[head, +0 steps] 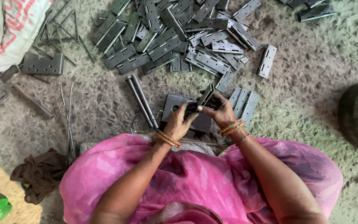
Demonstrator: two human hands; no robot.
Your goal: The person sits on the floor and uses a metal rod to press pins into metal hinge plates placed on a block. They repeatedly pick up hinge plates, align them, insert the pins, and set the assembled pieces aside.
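Head view showed the right hand [220,108] pinching a dark metal hinge [206,95] between thumb and fingertips, tilted up over a flat metal block [170,103] on the floor. Left hand [180,120] had its fingers curled and pressed against the hinge's lower end, touching it just above the block. Two metal rods [141,101] lay just beside the block on the left, three hinges [244,103] in a row on the right. Farther out spread a big heap of hinges [179,37] on the rough floor [311,83]. Pink cloth [195,178] covered the lap below.
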